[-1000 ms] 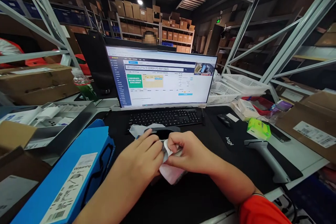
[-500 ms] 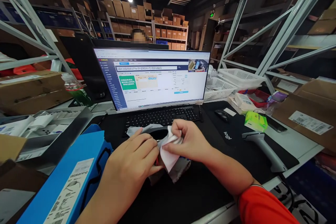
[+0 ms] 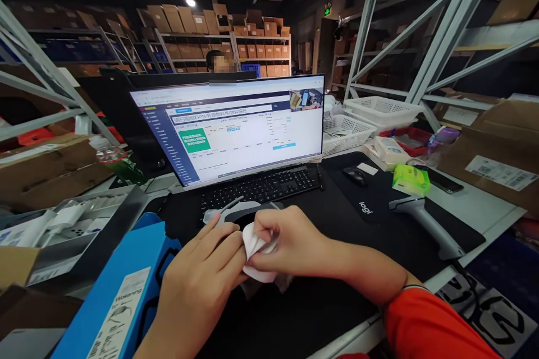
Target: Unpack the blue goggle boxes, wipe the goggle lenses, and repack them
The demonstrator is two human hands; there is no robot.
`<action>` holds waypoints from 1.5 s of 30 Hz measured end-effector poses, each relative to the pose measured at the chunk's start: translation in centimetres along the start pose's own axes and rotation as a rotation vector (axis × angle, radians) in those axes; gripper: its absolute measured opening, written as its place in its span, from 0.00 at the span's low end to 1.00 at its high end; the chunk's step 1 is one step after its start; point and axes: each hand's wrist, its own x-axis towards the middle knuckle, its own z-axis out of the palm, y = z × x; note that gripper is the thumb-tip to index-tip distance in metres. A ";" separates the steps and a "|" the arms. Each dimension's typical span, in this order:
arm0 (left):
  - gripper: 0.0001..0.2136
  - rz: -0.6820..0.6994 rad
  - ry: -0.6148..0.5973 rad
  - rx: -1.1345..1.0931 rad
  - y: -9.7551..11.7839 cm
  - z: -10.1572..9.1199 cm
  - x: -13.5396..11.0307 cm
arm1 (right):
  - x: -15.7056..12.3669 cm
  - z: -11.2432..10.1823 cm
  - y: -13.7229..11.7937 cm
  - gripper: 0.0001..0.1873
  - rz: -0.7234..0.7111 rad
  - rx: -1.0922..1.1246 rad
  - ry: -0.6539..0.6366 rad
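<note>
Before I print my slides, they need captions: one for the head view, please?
The right hand holds a white sheet beside the left hand, before a keyboard and lit monitor.

Bright red sleeve (image 3: 425,320), bare right hand (image 3: 292,242)

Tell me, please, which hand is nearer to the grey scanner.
Right. The right hand, pinching a white sheet, is left of the grey scanner; the left hand is farther left, beside the blue box.
</note>
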 end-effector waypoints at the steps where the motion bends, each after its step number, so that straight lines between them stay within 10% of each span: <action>1: 0.04 -0.004 0.016 -0.005 0.1 -0.1 0.1 | 0.3 -0.5 0.2 0.22 0.027 0.126 -0.040; 9: 0.10 -0.110 0.029 -0.050 0.5 0.6 0.2 | 2.0 -2.2 2.1 0.33 0.206 0.721 -0.079; 19: 0.11 -0.323 0.129 -0.197 0.5 -0.9 0.0 | 2.2 -8.8 3.4 0.29 -0.012 0.630 0.345; 30: 0.06 -0.490 0.254 -0.034 1.3 -1.1 0.3 | -1.2 -11.6 1.1 0.25 0.055 0.519 0.206; 36: 0.09 -0.574 0.315 0.188 1.0 -0.8 0.0 | -0.6 -7.5 1.1 0.26 0.115 0.749 -0.178; 45: 0.12 -0.499 0.236 0.518 1.0 1.0 -1.4 | 1.3 3.4 0.9 0.36 0.069 0.998 0.089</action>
